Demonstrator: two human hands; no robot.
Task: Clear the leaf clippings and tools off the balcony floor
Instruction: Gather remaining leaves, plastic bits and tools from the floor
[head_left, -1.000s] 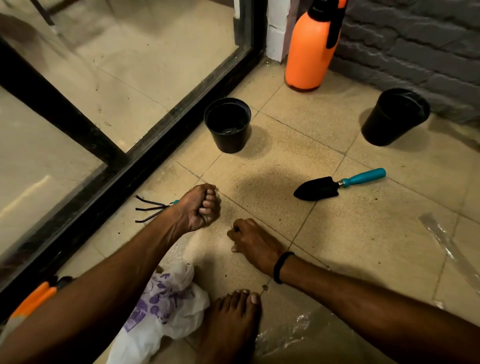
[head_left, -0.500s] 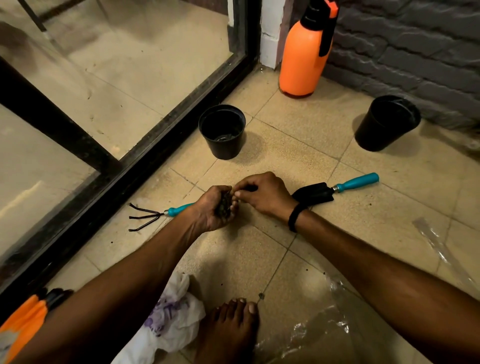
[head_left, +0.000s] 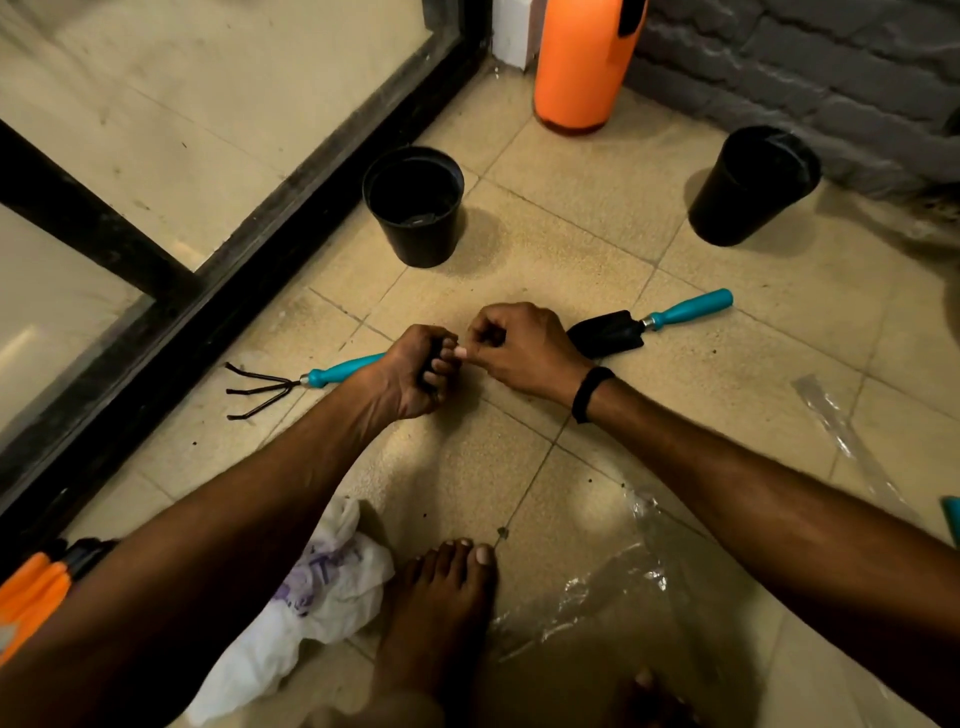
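My left hand (head_left: 410, 376) is a fist just above the tiled floor and grips dark leaf clippings (head_left: 429, 372) that show between its fingers. My right hand (head_left: 524, 348) meets it from the right, its curled fingertips pinching at the fist's opening. A hand rake (head_left: 340, 371) with a teal handle lies on the floor behind my left wrist, prongs pointing left. A black trowel (head_left: 615, 332) with a teal handle lies just behind my right wrist. One small clipping (head_left: 502, 532) lies by my toes.
Two black pots (head_left: 415, 208) (head_left: 753, 187) and an orange sprayer (head_left: 582, 62) stand at the back, by a grey brick wall. A black door frame (head_left: 208, 291) runs along the left. A white bag (head_left: 322, 587), clear plastic (head_left: 597, 587), an orange-handled tool (head_left: 31, 592) and my foot (head_left: 441, 618) lie near me.
My right hand rose from the floor near my foot to meet my left hand. My left hand, briefly opened on the clippings, has curled into a fist again.
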